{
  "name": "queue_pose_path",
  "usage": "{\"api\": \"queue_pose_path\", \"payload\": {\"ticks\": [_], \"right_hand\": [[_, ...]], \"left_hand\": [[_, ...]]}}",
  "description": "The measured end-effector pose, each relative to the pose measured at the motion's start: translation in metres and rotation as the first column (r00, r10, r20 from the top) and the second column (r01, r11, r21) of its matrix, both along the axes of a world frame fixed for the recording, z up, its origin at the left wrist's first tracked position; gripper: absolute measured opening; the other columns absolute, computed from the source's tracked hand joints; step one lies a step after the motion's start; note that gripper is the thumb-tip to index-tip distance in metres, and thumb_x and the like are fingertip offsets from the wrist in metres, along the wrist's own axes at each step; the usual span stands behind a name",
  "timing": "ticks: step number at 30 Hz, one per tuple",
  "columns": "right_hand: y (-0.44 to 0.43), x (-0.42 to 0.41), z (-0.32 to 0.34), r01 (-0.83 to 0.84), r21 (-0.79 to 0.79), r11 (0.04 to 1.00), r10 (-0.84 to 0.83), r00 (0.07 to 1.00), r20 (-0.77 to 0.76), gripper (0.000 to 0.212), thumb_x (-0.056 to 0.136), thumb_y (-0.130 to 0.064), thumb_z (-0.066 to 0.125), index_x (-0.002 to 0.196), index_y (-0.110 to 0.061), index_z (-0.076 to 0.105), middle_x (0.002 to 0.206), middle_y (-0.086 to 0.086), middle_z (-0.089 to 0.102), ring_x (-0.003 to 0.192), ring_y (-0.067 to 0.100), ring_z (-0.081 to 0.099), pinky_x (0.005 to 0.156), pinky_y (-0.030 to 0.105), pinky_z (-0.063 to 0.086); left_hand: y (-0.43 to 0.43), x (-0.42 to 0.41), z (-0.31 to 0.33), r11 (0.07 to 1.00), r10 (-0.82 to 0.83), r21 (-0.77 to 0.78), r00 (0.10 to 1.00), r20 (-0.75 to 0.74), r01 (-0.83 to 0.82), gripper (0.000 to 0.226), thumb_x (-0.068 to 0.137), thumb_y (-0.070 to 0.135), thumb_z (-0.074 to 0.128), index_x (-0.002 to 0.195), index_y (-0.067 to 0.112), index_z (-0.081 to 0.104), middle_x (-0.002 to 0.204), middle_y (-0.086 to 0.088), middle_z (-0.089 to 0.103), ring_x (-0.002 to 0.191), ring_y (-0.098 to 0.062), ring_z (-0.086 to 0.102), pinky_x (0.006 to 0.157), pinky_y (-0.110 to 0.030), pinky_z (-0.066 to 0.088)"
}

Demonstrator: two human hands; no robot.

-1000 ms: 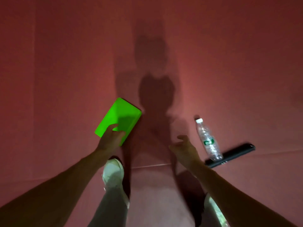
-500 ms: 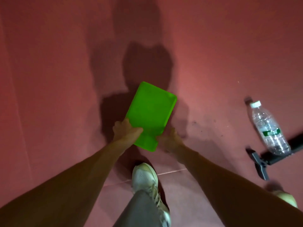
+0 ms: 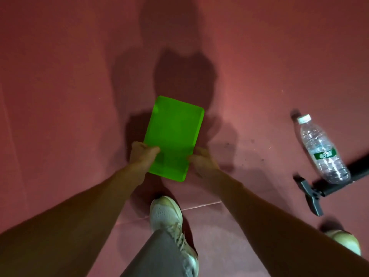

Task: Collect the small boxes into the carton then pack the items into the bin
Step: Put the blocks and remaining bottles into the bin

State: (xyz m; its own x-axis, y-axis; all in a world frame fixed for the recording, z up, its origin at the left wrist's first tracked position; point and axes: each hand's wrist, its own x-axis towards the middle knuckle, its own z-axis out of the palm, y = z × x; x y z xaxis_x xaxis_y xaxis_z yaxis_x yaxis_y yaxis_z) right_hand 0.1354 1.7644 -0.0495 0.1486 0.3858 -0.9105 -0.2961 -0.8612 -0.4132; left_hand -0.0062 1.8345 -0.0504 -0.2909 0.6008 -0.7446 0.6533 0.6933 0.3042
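A dull red floor point(image 3: 60, 96) is filling the frame. At its centre a flat, bright green rectangular box point(image 3: 173, 136) is being held at its near end, the left hand point(image 3: 142, 156) gripping one long edge and the right hand point(image 3: 201, 161) the other. A white mesh sneaker point(image 3: 166, 214) is standing below. At the right, a clear plastic water bottle point(image 3: 321, 150) is lying across a black metal bar point(image 3: 311, 194).

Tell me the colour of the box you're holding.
The box is plain bright green, with no pattern; it shows best in the head view.
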Motion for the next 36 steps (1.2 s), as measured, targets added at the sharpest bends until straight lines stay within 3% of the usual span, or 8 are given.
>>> {"api": "queue_pose_path", "payload": {"ticks": [5, 8, 12, 14, 19, 23, 32, 36], "right_hand": [[-0.032, 0.019, -0.017, -0.097, -0.050, 0.994, 0.105, 0.976, 0.193, 0.074, 0.056, -0.043, 0.055, 0.127, -0.021, 0.052, 0.117, 0.010, 0.066, 0.107, 0.030, 0.063, 0.091, 0.047, 0.051], [-0.058, 0.059, -0.005, -0.074, -0.082, 0.994, 0.089, 0.975, 0.204, 0.069, 0.055, -0.048, 0.059, 0.120, -0.025, 0.056, 0.113, 0.009, 0.068, 0.105, 0.031, 0.063, 0.090, 0.049, 0.052], [-0.090, 0.126, 0.023, -0.032, -0.051, 0.998, 0.042, 0.979, 0.201, 0.044, 0.048, -0.035, 0.058, 0.089, -0.022, 0.064, 0.089, 0.006, 0.067, 0.087, 0.025, 0.059, 0.084, 0.042, 0.051], [-0.097, 0.163, 0.041, -0.125, -0.032, 0.992, 0.129, 0.963, 0.238, 0.049, 0.054, -0.033, 0.060, 0.102, -0.021, 0.066, 0.101, 0.010, 0.069, 0.088, 0.022, 0.058, 0.086, 0.042, 0.052], [-0.124, 0.264, 0.046, -0.288, -0.159, 0.944, 0.318, 0.667, 0.674, 0.071, 0.075, -0.017, 0.070, 0.139, -0.011, 0.040, 0.134, 0.016, 0.044, 0.123, 0.035, 0.045, 0.102, 0.041, 0.038], [-0.148, 0.324, 0.015, -0.369, -0.398, 0.840, 0.542, 0.541, 0.643, 0.089, 0.075, -0.037, 0.075, 0.145, -0.014, 0.025, 0.138, 0.014, 0.033, 0.131, 0.035, 0.032, 0.106, 0.049, 0.033], [-0.188, 0.363, 0.002, -0.520, -0.221, 0.825, 0.560, 0.698, 0.445, 0.068, 0.076, -0.025, 0.065, 0.138, -0.021, 0.037, 0.129, 0.013, 0.049, 0.117, 0.036, 0.051, 0.098, 0.046, 0.048], [-0.200, 0.390, 0.055, -0.382, -0.059, 0.922, 0.377, 0.854, 0.360, 0.059, 0.080, -0.011, 0.068, 0.133, -0.020, 0.042, 0.127, 0.008, 0.051, 0.105, 0.022, 0.055, 0.083, 0.025, 0.050]], "left_hand": [[-0.032, 0.017, -0.004, 0.996, 0.062, -0.068, 0.996, 0.069, -0.058, 0.104, 0.038, 0.062, 0.073, 0.132, 0.027, 0.047, 0.133, -0.009, 0.054, 0.115, -0.029, 0.056, 0.098, -0.044, 0.048], [-0.052, 0.058, 0.030, 0.997, 0.012, -0.083, 0.996, 0.089, -0.005, 0.083, 0.048, 0.052, 0.078, 0.122, 0.028, 0.052, 0.125, -0.008, 0.048, 0.111, -0.027, 0.052, 0.098, -0.038, 0.045], [-0.066, 0.122, 0.057, 0.993, -0.023, -0.109, 0.972, 0.233, 0.049, 0.061, 0.065, 0.026, 0.084, 0.110, 0.021, 0.043, 0.108, -0.003, 0.058, 0.086, -0.017, 0.055, 0.068, -0.029, 0.043], [-0.074, 0.156, 0.064, 0.992, -0.065, -0.095, 0.975, 0.213, 0.087, 0.070, 0.066, 0.028, 0.084, 0.118, 0.020, 0.038, 0.107, -0.001, 0.056, 0.089, -0.019, 0.055, 0.071, -0.026, 0.040], [-0.116, 0.240, 0.064, 1.000, -0.013, 0.000, 0.988, 0.151, 0.013, 0.084, 0.059, 0.038, 0.087, 0.128, 0.009, 0.048, 0.126, -0.006, 0.061, 0.112, -0.024, 0.060, 0.083, -0.025, 0.043], [-0.149, 0.279, 0.041, 0.996, 0.080, 0.029, 0.991, 0.103, -0.084, 0.077, 0.057, 0.047, 0.086, 0.118, 0.012, 0.057, 0.118, -0.005, 0.065, 0.107, -0.023, 0.063, 0.082, -0.027, 0.048], [-0.172, 0.313, 0.050, 0.980, 0.045, 0.196, 0.994, -0.095, -0.025, 0.075, 0.053, 0.057, 0.082, 0.114, 0.017, 0.063, 0.116, -0.005, 0.068, 0.106, -0.025, 0.065, 0.089, -0.038, 0.052], [-0.186, 0.344, 0.103, 0.977, 0.045, 0.211, 0.994, -0.095, -0.024, 0.073, 0.054, 0.051, 0.084, 0.114, 0.015, 0.063, 0.116, -0.007, 0.067, 0.105, -0.026, 0.065, 0.088, -0.037, 0.052]]}}
